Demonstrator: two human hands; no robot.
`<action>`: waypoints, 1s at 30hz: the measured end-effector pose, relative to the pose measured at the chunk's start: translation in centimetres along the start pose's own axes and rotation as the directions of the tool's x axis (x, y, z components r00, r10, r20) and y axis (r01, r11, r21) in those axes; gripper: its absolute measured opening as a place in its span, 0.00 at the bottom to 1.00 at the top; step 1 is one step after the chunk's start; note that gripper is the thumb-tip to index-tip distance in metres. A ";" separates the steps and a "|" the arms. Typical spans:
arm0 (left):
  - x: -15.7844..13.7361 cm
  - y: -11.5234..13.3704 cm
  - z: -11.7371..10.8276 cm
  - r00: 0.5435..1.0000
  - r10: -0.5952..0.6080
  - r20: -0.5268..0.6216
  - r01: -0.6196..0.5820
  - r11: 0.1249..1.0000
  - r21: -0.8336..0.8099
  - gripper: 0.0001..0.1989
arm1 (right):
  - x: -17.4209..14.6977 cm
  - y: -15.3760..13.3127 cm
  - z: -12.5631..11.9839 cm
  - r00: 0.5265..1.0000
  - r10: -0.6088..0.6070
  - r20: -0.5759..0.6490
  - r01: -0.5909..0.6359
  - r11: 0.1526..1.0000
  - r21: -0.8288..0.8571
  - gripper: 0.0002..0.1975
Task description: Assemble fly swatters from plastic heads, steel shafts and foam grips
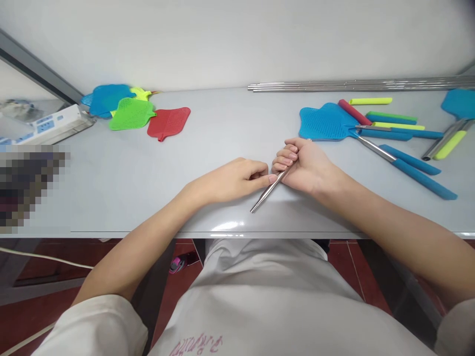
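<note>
My right hand (pixel 302 165) is closed around a short metal tube (pixel 264 199), palm turned up and fingers curled over it. The tube slants down to the left, and its stepped lower end sticks out over the table. My left hand (pixel 243 179) is closed beside it, thumb and curled fingers pinching the tube just below my right fingers. The upper part of the tube is mostly hidden in my right hand. Just beyond that hand lies a blue fly swatter head (pixel 322 122), near a metal rod with a blue grip (pixel 423 178).
Green (pixel 131 114), red (pixel 168 122) and blue swatter heads (pixel 111 98) lie at the back left. Long metal rods (pixel 334 86) run along the wall. Several coloured grip sleeves (pixel 371 101) lie at right, near another blue swatter head (pixel 458 103). A power strip (pixel 52 123) stands far left.
</note>
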State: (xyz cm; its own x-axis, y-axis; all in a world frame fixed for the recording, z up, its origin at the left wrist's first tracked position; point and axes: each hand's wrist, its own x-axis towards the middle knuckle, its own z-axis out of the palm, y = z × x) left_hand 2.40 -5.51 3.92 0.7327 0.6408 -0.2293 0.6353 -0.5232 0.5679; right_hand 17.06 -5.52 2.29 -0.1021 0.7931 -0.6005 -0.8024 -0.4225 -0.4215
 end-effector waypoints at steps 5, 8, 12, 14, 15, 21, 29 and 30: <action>0.1 -0.1 0.1 1.000 0.012 0.003 -0.012 1.000 -0.011 0.19 | 0.0 0.1 0.0 1.000 0.022 0.006 -0.022 1.000 0.003 0.14; 0.1 -0.1 0.0 1.000 0.014 -0.004 -0.014 1.000 -0.012 0.19 | -0.1 0.1 0.1 1.000 0.030 0.005 -0.030 1.000 0.007 0.14; 0.1 -0.1 -0.1 1.000 0.009 -0.008 -0.009 1.000 -0.013 0.19 | -0.2 0.1 0.2 0.999 0.036 0.008 -0.036 0.999 0.002 0.14; 0.0 -0.1 -0.1 1.000 0.008 -0.007 -0.008 1.000 -0.018 0.19 | -0.2 0.1 0.2 0.999 0.037 0.005 -0.038 0.999 0.004 0.14; 0.0 -0.1 -0.1 1.000 0.009 -0.008 -0.009 1.000 -0.020 0.19 | -0.2 0.1 0.1 0.999 0.038 0.003 -0.038 0.999 0.005 0.14; 0.0 -0.1 0.0 1.000 0.012 -0.007 -0.012 1.000 -0.023 0.19 | -0.1 0.0 0.1 1.000 0.007 -0.001 -0.007 1.000 0.008 0.14; 0.0 -0.2 0.0 1.000 0.000 -0.007 0.000 1.000 -0.016 0.20 | 0.1 -1.1 0.2 0.989 -0.128 -0.070 0.132 0.990 0.055 0.12; 0.0 -0.1 0.0 1.000 0.002 -0.007 -0.002 1.000 -0.017 0.20 | 0.1 -1.2 0.2 0.988 -0.136 -0.074 0.141 0.988 0.056 0.12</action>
State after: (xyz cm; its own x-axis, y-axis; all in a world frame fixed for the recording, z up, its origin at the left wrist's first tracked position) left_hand 2.36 -5.42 3.82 0.7324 0.6435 -0.2226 0.6295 -0.5153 0.5816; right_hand 17.92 -4.79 2.86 0.0520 0.8086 -0.5860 -0.8405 -0.2815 -0.4629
